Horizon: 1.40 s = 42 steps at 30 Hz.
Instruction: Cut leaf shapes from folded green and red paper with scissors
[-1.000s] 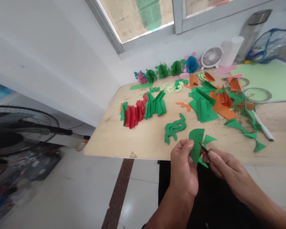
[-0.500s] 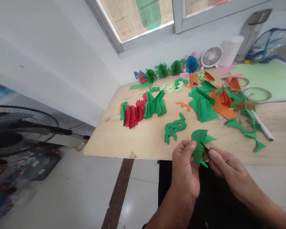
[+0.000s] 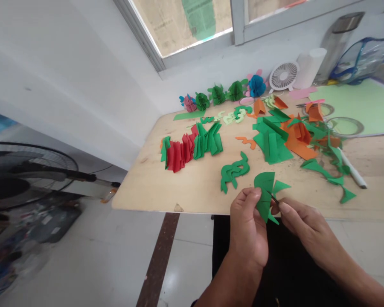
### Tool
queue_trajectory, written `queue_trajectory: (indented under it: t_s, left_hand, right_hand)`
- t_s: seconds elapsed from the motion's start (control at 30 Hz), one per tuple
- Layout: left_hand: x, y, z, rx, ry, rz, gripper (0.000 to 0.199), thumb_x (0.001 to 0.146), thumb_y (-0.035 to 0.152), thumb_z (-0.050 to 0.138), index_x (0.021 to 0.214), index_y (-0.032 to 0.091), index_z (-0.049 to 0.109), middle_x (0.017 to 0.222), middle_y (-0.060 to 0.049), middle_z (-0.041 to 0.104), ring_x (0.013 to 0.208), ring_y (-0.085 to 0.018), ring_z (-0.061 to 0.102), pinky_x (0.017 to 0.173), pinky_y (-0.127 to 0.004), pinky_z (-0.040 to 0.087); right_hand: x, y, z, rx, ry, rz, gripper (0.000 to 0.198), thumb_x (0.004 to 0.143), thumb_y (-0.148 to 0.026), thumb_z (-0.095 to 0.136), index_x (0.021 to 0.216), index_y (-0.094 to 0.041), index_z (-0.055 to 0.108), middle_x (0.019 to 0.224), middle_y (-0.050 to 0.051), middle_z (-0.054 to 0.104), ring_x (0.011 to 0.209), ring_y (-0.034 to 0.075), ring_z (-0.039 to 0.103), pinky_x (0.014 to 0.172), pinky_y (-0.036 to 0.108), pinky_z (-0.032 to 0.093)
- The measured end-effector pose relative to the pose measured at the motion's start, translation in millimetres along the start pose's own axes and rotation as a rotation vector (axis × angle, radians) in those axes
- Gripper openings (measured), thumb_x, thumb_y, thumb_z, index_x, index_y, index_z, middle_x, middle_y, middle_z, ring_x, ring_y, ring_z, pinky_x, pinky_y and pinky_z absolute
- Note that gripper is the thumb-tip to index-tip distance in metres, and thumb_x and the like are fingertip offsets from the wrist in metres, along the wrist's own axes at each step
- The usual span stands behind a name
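Left hand: thumb and fingers of the left hand pinch a green paper in a narrow grip just above the near edge of the worktop
Right hand: the right hand has its grip closed round a slim dark tool, its tip against the straight side of the green paper; the handle is hidden, though it looks like scissors
Green paper: curved on its outer edge, straight on the other, smooth and matt; a cut seems under way, its depth too small to tell
Already shaped: scalloped green cutouts nestle together beyond the left hand, near a lone orange cutout; pale green cutouts lie farther back
Already folded: crisp, upright pleats of red paper stand beside pleated green paper
Finished, by their look: green paper balls and a blue paper ball, full and layered, line the wall
Still to be worked, it seems: folded green sheets and folded orange sheets, plain-edged and heaped, suggesting the batch is only partly through
Offcuts: curved, pointed green scraps litter the right side near a white pen
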State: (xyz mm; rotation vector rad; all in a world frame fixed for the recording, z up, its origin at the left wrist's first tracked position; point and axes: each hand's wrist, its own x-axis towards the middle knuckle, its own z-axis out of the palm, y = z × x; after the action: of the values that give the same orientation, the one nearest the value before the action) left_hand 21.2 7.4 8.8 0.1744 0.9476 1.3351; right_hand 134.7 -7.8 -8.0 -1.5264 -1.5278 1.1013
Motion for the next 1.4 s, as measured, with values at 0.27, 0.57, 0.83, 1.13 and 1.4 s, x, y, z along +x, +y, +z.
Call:
queue_trajectory:
  t_s: [0.27,0.57,0.83,1.13,1.4]
  left_hand:
    - [0,0,1,0.0,-0.014,0.017,0.014,0.069,0.023,0.068,0.065,0.016,0.057,0.067,-0.001,0.059,0.065,-0.013,0.056,0.066,-0.026,0.045]
    - [-1,-4,2,-0.047,-0.025,-0.001,0.016,0.067,0.019,0.071,0.064,0.016,0.056,0.065,0.001,0.055,0.064,-0.01,0.053,0.067,-0.022,0.043]
    - [-2,-4,4,-0.018,0.025,0.061,0.017,0.067,0.019,0.072,0.065,0.015,0.056,0.063,0.002,0.053,0.061,-0.008,0.049,0.064,-0.021,0.041]
    - [-1,-8,2,0.002,0.03,0.103,0.016,0.07,0.019,0.069,0.066,0.015,0.054,0.062,0.003,0.05,0.061,-0.009,0.047,0.063,-0.022,0.039]
    - [-2,-11,-1,-0.013,0.002,0.094,0.015,0.072,0.019,0.067,0.066,0.015,0.053,0.064,0.001,0.051,0.063,-0.01,0.049,0.065,-0.023,0.041]
  right_hand:
    - [1,-1,1,-0.029,0.019,-0.042,0.04,0.091,-0.046,0.041,0.061,-0.022,0.052,0.052,-0.002,0.044,0.047,0.014,0.039,0.044,0.026,0.032]
    - [3,-3,2,0.043,0.011,0.002,0.039,0.091,-0.045,0.041,0.058,-0.023,0.038,0.053,-0.003,0.036,0.048,0.014,0.035,0.043,0.026,0.029]
    - [4,2,7,0.231,-0.073,0.11,0.046,0.091,-0.053,0.039,0.057,-0.023,0.034,0.053,-0.005,0.03,0.049,0.012,0.027,0.046,0.026,0.025]
    - [3,3,9,0.208,-0.072,0.099,0.047,0.092,-0.054,0.038,0.056,-0.023,0.035,0.054,-0.005,0.031,0.05,0.012,0.029,0.047,0.027,0.025]
    - [1,3,9,0.221,-0.072,0.108,0.047,0.091,-0.055,0.04,0.057,-0.023,0.036,0.054,-0.005,0.031,0.05,0.012,0.028,0.047,0.026,0.024]
